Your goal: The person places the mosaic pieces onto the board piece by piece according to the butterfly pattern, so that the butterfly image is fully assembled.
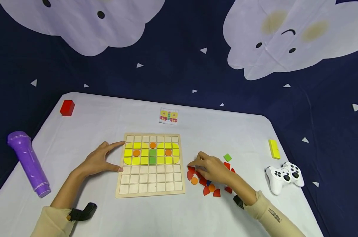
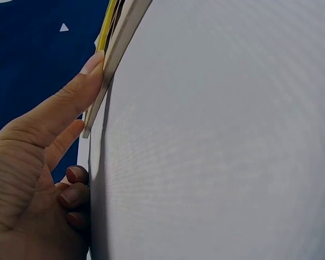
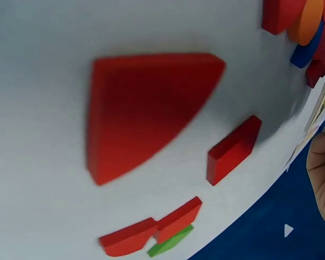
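Wooden board (image 1: 150, 184) is steadied by flat left hand (image 1: 99, 161); right of it, light, rigid red pieces (image 1: 203, 181) are pinched edgewise by right hand (image 1: 212, 168), seemingly.

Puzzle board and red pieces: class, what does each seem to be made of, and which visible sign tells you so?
Board: probably pale unpainted wood, matte; its bare squares and rim are light tan, and the left wrist view shows a thin, stiff edge under the left hand.
Red pieces: likely painted wood or plastic; the right wrist view shows thick flat slabs with even, slightly glossy colour.
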`<action>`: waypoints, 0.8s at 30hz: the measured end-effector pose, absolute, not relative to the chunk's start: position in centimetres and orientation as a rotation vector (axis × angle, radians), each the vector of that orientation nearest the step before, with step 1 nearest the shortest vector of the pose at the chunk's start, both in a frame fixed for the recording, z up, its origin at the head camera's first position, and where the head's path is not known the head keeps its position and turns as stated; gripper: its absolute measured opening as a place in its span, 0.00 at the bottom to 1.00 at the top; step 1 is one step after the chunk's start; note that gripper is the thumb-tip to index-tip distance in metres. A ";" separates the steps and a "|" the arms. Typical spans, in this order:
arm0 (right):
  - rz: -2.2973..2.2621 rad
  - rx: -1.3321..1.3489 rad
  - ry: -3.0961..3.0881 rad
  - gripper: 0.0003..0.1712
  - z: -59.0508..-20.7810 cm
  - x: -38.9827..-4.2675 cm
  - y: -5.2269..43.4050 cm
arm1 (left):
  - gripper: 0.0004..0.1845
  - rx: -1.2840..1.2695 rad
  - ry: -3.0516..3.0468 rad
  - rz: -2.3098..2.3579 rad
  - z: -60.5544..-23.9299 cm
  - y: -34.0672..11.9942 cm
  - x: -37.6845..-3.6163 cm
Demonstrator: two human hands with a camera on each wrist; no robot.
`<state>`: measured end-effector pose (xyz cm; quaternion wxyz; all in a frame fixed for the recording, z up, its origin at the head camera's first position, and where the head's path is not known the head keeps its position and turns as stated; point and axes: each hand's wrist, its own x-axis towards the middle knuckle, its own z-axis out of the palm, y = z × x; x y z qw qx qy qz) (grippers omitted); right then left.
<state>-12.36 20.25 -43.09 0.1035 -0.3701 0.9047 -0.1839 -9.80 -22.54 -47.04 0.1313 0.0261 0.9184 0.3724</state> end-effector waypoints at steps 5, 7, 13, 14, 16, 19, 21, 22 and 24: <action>-0.401 -1.193 2.653 0.17 -42.9 -12.6 20.0 | 0.58 0.085 2.664 1.087 -47.1 -22.6 -9.8; -0.364 -1.214 2.657 0.16 -42.8 -12.7 20.0 | 0.58 0.086 2.664 1.088 -47.2 -22.6 -9.8; -0.368 -1.200 2.710 0.11 -42.9 -12.9 20.5 | 0.58 0.082 2.670 1.079 -47.0 -22.6 -9.8; -0.387 -1.197 2.715 0.10 -42.9 -12.9 20.6 | 0.58 0.083 2.671 1.077 -47.0 -22.5 -9.8; -0.426 -1.198 2.719 0.09 -43.1 -13.0 20.8 | 0.57 0.087 2.671 1.079 -46.9 -22.5 -9.8; -0.459 -1.203 2.723 0.09 -43.2 -12.9 20.9 | 0.57 0.091 2.672 1.079 -46.9 -22.6 -9.9; -0.456 -1.213 2.734 0.09 -43.4 -12.9 20.7 | 0.57 0.093 2.671 1.077 -46.9 -22.6 -9.8; -0.443 -1.214 2.743 0.10 -43.4 -12.8 20.6 | 0.57 0.094 2.672 1.073 -46.9 -22.6 -9.8; -0.402 -1.228 2.771 0.12 -43.5 -12.6 20.3 | 0.57 0.096 2.675 1.063 -46.9 -22.5 -9.8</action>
